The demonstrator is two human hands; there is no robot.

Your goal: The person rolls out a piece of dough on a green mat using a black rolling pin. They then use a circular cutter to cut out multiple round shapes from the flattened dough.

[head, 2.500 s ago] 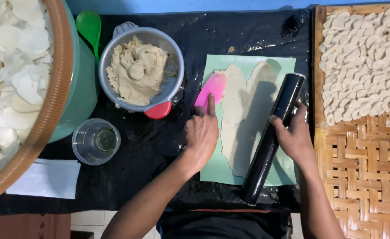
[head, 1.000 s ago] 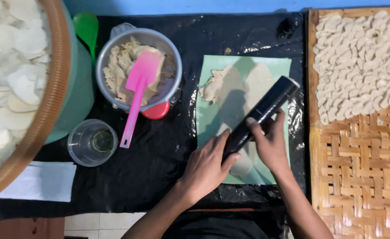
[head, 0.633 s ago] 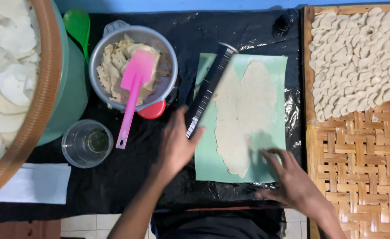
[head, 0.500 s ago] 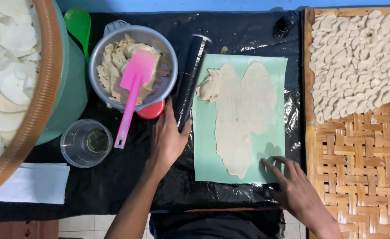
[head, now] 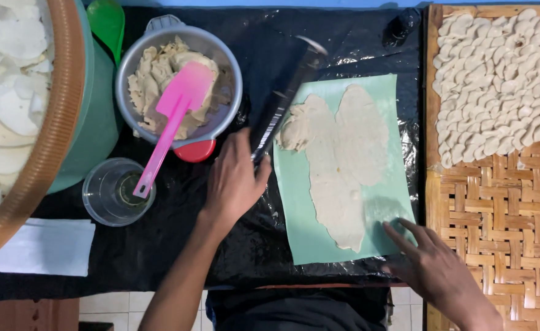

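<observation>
Bowl point(head: 230, 73): metal, holds dough + pink spatula point(head: 172, 119)
Cup point(head: 101, 208): clear, near-empty
L hand point(head: 233, 181): clasps black roller point(head: 285, 98), beside mat
R hand point(head: 432, 266): fingers spread, pins green mat point(head: 300, 227) corner
Mat: flattened dough point(head: 343, 165)

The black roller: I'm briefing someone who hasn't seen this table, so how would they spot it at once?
Start at the green mat with flattened dough on the black table cover. Along the mat's left edge lies a long black roller, angled toward the metal bowl, its near end under the left hand. It's the only long dark cylinder there.
</observation>
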